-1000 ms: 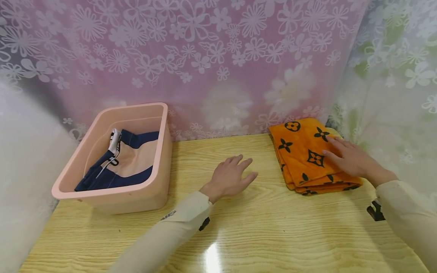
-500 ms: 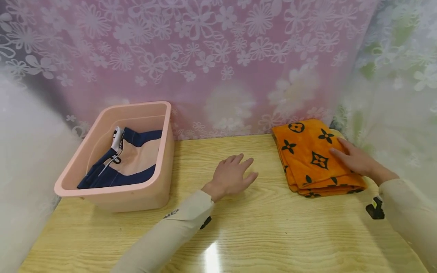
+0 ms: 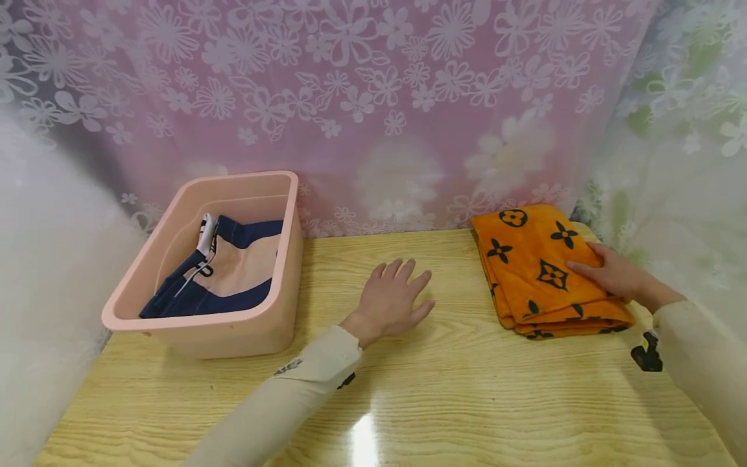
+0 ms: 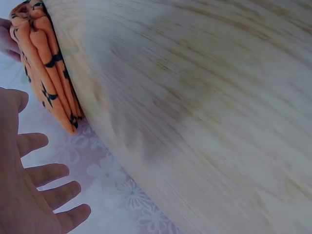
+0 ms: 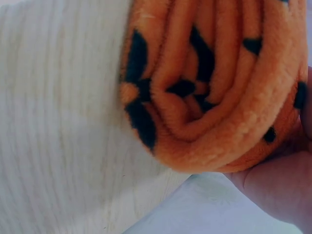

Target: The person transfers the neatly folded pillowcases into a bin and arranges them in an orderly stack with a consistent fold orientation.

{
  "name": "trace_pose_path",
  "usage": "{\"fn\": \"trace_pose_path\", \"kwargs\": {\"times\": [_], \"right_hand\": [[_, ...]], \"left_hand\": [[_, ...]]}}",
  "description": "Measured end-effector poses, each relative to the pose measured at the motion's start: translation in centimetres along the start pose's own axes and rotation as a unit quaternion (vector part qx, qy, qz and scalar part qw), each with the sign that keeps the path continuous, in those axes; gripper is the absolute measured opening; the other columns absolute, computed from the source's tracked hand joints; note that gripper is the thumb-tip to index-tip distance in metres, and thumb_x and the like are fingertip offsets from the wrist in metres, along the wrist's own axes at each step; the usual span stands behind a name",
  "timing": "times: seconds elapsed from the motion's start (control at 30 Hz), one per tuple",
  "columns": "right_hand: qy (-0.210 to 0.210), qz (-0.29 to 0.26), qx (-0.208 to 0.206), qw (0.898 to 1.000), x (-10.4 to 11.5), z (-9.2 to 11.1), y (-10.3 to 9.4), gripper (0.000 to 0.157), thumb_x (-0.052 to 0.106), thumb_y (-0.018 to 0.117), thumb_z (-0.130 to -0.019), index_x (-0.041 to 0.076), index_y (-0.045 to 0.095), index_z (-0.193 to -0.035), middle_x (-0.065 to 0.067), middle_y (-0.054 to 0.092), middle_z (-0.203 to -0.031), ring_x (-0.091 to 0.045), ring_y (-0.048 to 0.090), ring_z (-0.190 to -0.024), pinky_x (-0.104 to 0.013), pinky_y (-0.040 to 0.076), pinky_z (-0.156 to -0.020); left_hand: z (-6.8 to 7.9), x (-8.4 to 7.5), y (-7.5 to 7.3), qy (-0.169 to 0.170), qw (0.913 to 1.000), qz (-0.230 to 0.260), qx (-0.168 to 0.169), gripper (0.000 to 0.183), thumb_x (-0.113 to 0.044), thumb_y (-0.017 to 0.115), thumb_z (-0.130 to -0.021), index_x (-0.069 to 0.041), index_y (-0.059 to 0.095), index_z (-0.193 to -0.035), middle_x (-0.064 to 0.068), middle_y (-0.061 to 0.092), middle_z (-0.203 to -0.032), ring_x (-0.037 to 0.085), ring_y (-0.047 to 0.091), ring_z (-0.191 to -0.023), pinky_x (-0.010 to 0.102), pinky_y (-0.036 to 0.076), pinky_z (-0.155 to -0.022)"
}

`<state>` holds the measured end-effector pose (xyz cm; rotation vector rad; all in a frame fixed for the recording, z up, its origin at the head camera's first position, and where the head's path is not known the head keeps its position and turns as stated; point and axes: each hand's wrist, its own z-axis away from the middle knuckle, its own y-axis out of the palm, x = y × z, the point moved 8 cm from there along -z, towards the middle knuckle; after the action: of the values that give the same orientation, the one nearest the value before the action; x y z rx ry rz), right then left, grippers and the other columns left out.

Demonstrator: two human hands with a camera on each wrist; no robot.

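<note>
A folded orange towel (image 3: 528, 272) with dark flower shapes lies on the right of the table, its thick plush folds (image 5: 209, 87) close up in the right wrist view. My right hand (image 3: 621, 272) grips the towel's right edge, thumb on top and the other fingers over the side, mostly hidden. Palm down over the middle of the table, my left hand (image 3: 390, 301) holds nothing. Its fingers (image 4: 56, 173) are spread in the left wrist view, apart from the towel.
At the left stands a pink plastic tub (image 3: 292, 272) holding folded navy and beige clothing (image 3: 239, 266) with a white drawstring. A pink floral curtain (image 3: 373, 130) hangs behind the wood-grain table (image 3: 443, 402); pale floral fabric (image 3: 688, 181) hangs at the right.
My right hand has slid from the towel's top to its right edge, its fingers going over the side. The left hand stays nearly in place. The whole view shifts slightly.
</note>
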<state>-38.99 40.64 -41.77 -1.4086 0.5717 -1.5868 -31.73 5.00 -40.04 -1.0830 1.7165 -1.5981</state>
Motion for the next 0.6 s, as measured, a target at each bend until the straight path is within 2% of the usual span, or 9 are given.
{"fn": "trace_pose_path", "kwargs": {"times": [0.2,0.3,0.37,0.47,0.53,0.6], "right_hand": [[0.013,-0.035,0.039,0.999,-0.3,-0.1,0.0,0.088,0.047,0.045,-0.088,-0.004,-0.007,-0.138,-0.042,0.007,-0.132,-0.054,0.024,-0.113,-0.058,0.034,-0.082],[0.016,-0.089,0.065,0.994,-0.6,-0.1,0.1,0.087,0.042,0.048,-0.089,-0.003,-0.007,-0.139,-0.041,0.005,-0.133,-0.053,0.023,-0.114,-0.053,0.039,-0.08],[0.021,-0.134,0.084,0.987,-0.9,-0.1,0.2,0.084,0.037,0.05,-0.089,-0.002,-0.006,-0.139,-0.038,0.012,-0.133,-0.048,0.033,-0.112,-0.049,0.043,-0.078],[0.04,-0.203,0.115,0.972,-1.1,-0.2,0.7,0.084,0.031,0.053,-0.089,0.0,-0.008,-0.138,-0.034,0.022,-0.13,-0.036,0.049,-0.104,-0.046,0.046,-0.077],[0.051,-0.223,0.127,0.965,-1.0,-0.4,1.0,0.084,0.029,0.054,-0.088,0.002,-0.008,-0.138,-0.032,0.026,-0.129,-0.029,0.054,-0.098,-0.046,0.046,-0.076],[0.048,-0.223,0.138,0.964,-0.4,-0.6,1.4,0.085,0.028,0.054,-0.088,0.002,-0.009,-0.139,-0.034,0.023,-0.13,-0.027,0.055,-0.097,-0.046,0.047,-0.076]], "left_hand": [[0.9,1.3,-0.1,-0.011,0.9998,-0.013,-0.003,0.055,-0.057,0.025,-0.089,-0.03,0.037,-0.134,0.005,0.035,-0.136,0.026,0.032,-0.122,0.045,0.027,-0.097],[1.4,1.8,-0.3,-0.015,0.9998,-0.013,-0.002,0.054,-0.057,0.025,-0.089,-0.03,0.037,-0.134,0.005,0.036,-0.135,0.027,0.033,-0.122,0.045,0.027,-0.097],[1.7,2.2,-0.3,-0.018,0.9998,-0.013,0.001,0.054,-0.057,0.025,-0.089,-0.029,0.037,-0.134,0.005,0.035,-0.136,0.027,0.032,-0.122,0.045,0.027,-0.097],[2.1,2.7,-0.5,-0.023,0.9996,-0.013,0.005,0.054,-0.056,0.025,-0.089,-0.029,0.036,-0.135,0.005,0.034,-0.136,0.027,0.031,-0.123,0.046,0.026,-0.098],[2.4,3.2,-0.5,-0.028,0.9995,-0.014,0.008,0.054,-0.056,0.025,-0.089,-0.029,0.036,-0.135,0.005,0.034,-0.137,0.027,0.031,-0.123,0.046,0.025,-0.098],[2.7,3.7,-0.5,-0.035,0.9992,-0.014,0.009,0.054,-0.056,0.026,-0.089,-0.029,0.037,-0.135,0.005,0.033,-0.137,0.027,0.031,-0.123,0.046,0.025,-0.098]]}}
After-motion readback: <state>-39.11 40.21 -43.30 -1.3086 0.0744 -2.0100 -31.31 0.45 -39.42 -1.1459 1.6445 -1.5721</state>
